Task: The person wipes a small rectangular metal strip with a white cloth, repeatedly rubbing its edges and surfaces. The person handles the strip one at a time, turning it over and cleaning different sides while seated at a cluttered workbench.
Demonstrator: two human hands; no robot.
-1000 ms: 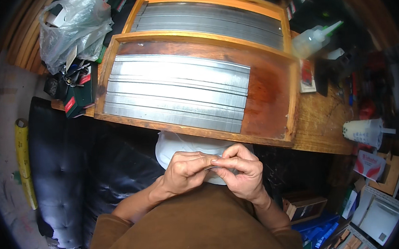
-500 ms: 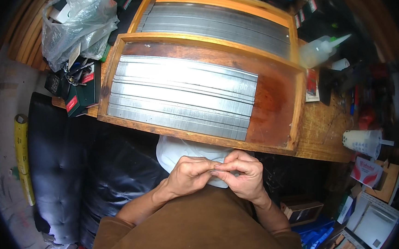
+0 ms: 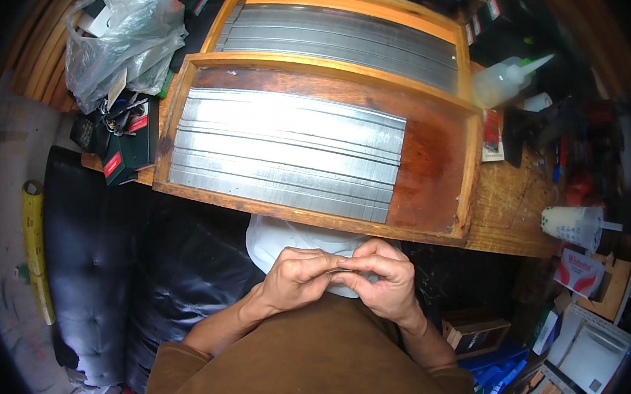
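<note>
My left hand (image 3: 297,277) and my right hand (image 3: 383,277) meet in front of my brown shirt. Thumbs and fingers of both are pinched together around a thin, small piece, mostly hidden by the fingertips; its kind cannot be made out. Just beyond them, a shallow wooden tray (image 3: 434,170) rests on the bench, its near edge jutting toward me. Grey metal strips (image 3: 283,152) lie side by side in it, with bare reddish wood to their right. Under the hands shows a white cloth or bag (image 3: 278,240).
A second wooden tray of strips (image 3: 348,37) stands behind the first. Left are a clear plastic bag (image 3: 129,42) and green boxes (image 3: 129,151). To the right stand a squeeze bottle (image 3: 501,81) and a plastic cup (image 3: 572,224). A black padded seat (image 3: 101,263) is at left.
Both hands keep their pinch, the right one shifting very slightly left. Everything else looks the same.
</note>
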